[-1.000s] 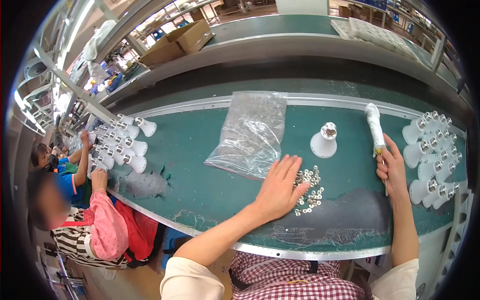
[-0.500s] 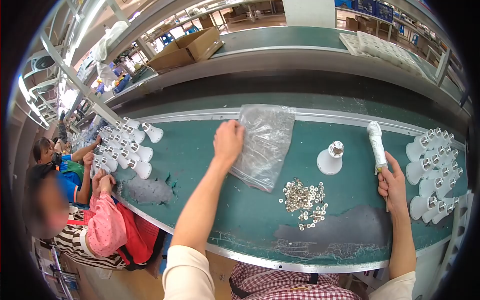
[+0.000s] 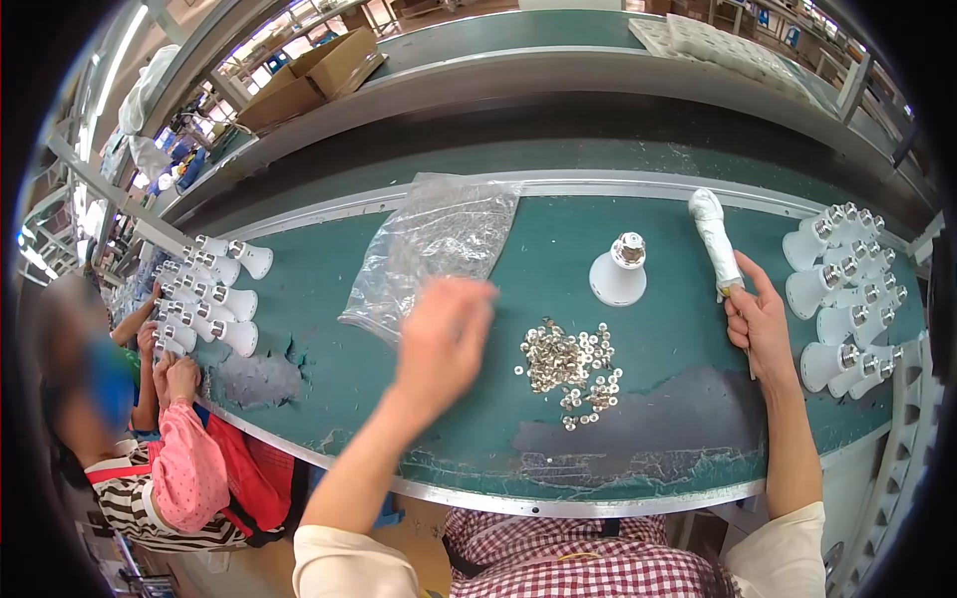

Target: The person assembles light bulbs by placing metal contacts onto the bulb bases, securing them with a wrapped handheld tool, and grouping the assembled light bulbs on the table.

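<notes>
My right hand [image 3: 760, 319] is wrapped around the handle of a tool bound in white material [image 3: 714, 239], its thick end pointing away from me. What lies under the wrapping is hidden. My left hand [image 3: 444, 339] is smeared by motion over the near edge of a clear plastic bag [image 3: 449, 224]; its fingers do not show clearly. Right of that hand lies a pile of small round metal pieces [image 3: 558, 359], several with white rings. One white bulb housing with a metal screw cap [image 3: 618, 274] stands upright between the pile and the tool.
Several capped bulb housings stand at the right [image 3: 825, 367] and more at the left [image 3: 234, 334]. A co-worker in a pink sleeve [image 3: 189, 468] works at the left. A cardboard box [image 3: 309, 80] and white trays [image 3: 718, 50] sit on the raised shelf behind.
My left hand has left the bag's upper left side and come nearer to me, toward the metal pieces. The bag appears shifted and turned leftward. My right hand still holds the wrapped tool.
</notes>
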Demonstrator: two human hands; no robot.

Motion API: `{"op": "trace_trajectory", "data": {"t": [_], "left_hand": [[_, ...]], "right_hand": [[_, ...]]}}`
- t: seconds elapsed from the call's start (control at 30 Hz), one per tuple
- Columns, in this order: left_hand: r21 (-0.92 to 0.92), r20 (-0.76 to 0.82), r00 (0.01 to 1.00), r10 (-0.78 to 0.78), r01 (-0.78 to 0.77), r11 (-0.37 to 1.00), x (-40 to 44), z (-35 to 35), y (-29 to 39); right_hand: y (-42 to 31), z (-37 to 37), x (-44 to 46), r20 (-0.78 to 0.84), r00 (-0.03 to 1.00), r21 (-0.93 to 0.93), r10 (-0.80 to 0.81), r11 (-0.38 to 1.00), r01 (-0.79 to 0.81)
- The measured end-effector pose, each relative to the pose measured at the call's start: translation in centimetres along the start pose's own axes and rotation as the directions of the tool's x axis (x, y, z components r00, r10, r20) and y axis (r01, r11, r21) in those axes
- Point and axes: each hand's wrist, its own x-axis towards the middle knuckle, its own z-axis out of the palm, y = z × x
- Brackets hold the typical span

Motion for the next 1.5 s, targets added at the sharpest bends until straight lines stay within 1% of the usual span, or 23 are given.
{"op": "trace_trajectory", "data": {"t": [0.07, 0.1, 0.17, 0.27, 0.33, 0.4, 0.43, 0.47, 0.53, 0.57, 0.6, 0.67, 0.7, 0.93, 1.0, 1.03, 1.07, 1.13, 1.17, 1.2, 1.27, 1.33, 1.5], "left_hand": [[-0.156, 0.172, 0.985, 0.030, -0.003, 0.988, -2.2, 1.6, 2.1], [-0.158, 0.178, 0.983, 0.041, -0.012, 0.987, -2.2, 1.9, 1.7], [0.002, 0.158, 0.984, -0.083, 0.084, 0.996, -2.8, 3.2, 0.2], [0.039, 0.138, 0.983, -0.123, 0.119, 0.992, -2.1, 4.0, -1.8], [0.041, 0.155, 0.984, -0.090, 0.084, 0.996, -1.6, 4.0, -0.3], [0.003, 0.286, 0.958, -0.009, 0.008, 1.000, -1.2, 3.7, 1.7], [0.034, 0.248, 0.968, 0.039, -0.049, 0.998, -1.1, 3.8, 2.3], [0.028, 0.259, 0.965, 0.045, -0.055, 0.998, -1.1, 4.0, 2.2], [-0.042, 0.237, 0.967, -0.098, 0.110, 0.993, -0.9, 4.6, 1.4], [-0.070, 0.169, 0.982, -0.080, 0.093, 0.993, -0.3, 5.0, 1.0], [-0.075, 0.170, 0.983, -0.075, 0.089, 0.993, 0.2, 5.0, 0.9], [-0.037, 0.296, 0.947, -0.128, 0.145, 0.989, 0.7, 4.9, 0.6], [-0.007, 0.324, 0.941, -0.100, 0.108, 0.994, 1.0, 4.9, 0.8], [0.111, 0.334, 0.942, 0.025, -0.066, 0.992, 1.5, 5.3, 1.4], [-0.075, 0.283, 0.948, -0.143, 0.171, 0.982, 2.7, 4.9, 2.5], [-0.151, 0.246, 0.952, -0.181, 0.223, 0.963, 3.9, 4.8, 3.6], [-0.153, 0.248, 0.953, -0.175, 0.217, 0.964, 4.9, 5.3, 4.2], [-0.215, 0.000, 1.000, -0.024, 0.024, 0.976, 6.8, 6.6, 5.1], [-0.123, -0.060, 0.994, 0.091, -0.097, 0.988, 7.5, 7.4, 5.1], [-0.127, -0.062, 0.993, 0.096, -0.103, 0.987, 8.0, 7.9, 5.2], [-0.052, -0.101, 0.965, 0.241, -0.247, 0.968, 8.6, 8.8, 5.4], [-0.019, -0.072, 0.965, 0.251, -0.253, 0.967, 8.8, 9.0, 5.5], [0.095, -0.067, 0.904, 0.423, -0.416, 0.904, 8.8, 9.1, 5.1]], "right_hand": [[-0.1, -0.1, 0.0, 0.003, 1.000, -0.016, -0.003, 1.000, 0.003], [0.0, -0.1, 0.0, 0.013, 1.000, -0.030, 0.000, 1.000, 0.001], [0.1, -0.1, 0.0, 0.010, 1.000, -0.043, 0.006, 0.999, -0.005], [0.1, -0.3, 0.0, 0.023, 1.000, -0.068, 0.007, 0.998, -0.005], [0.2, -0.4, 0.0, 0.033, 0.999, -0.081, 0.009, 0.997, -0.006], [0.3, -0.6, 0.1, 0.064, 0.998, -0.076, 0.001, 0.997, 0.004], [0.3, -0.7, 0.1, 0.053, 0.999, -0.072, 0.005, 0.997, -0.001], [0.2, -0.6, 0.1, 0.059, 0.998, -0.069, 0.007, 0.998, -0.003], [0.3, -0.6, 0.0, 0.056, 0.998, -0.066, 0.013, 0.998, -0.010], [0.2, -0.6, 0.0, 0.072, 0.997, -0.088, 0.009, 0.996, -0.003], [0.2, -0.6, 0.0, 0.089, 0.996, -0.112, 0.003, 0.994, 0.007], [0.2, -0.6, 0.1, 0.084, 0.996, -0.112, 0.003, 0.994, 0.006], [0.2, -0.7, 0.1, 0.085, 0.996, -0.108, 0.005, 0.994, 0.004], [0.2, -0.9, 0.1, 0.082, 0.997, -0.070, 0.013, 0.997, -0.007], [0.1, -0.8, 0.1, 0.097, 0.995, -0.096, 0.040, 0.995, -0.030], [0.2, -0.9, 0.1, 0.106, 0.994, -0.102, 0.030, 0.995, -0.019], [0.2, -0.9, 0.1, 0.101, 0.995, -0.099, 0.026, 0.995, -0.016], [0.2, -0.9, 0.1, 0.108, 0.994, -0.097, 0.022, 0.995, -0.012], [0.2, -0.9, 0.0, 0.103, 0.994, -0.099, 0.017, 0.995, -0.007], [0.2, -1.0, 0.0, 0.107, 0.994, -0.087, 0.026, 0.996, -0.016], [0.2, -1.1, 0.1, 0.106, 0.994, -0.070, 0.033, 0.997, -0.025], [0.3, -1.2, 0.1, 0.128, 0.991, -0.082, 0.024, 0.997, -0.013], [0.3, -1.2, 0.1, 0.135, 0.990, -0.078, 0.034, 0.997, -0.023]]}}
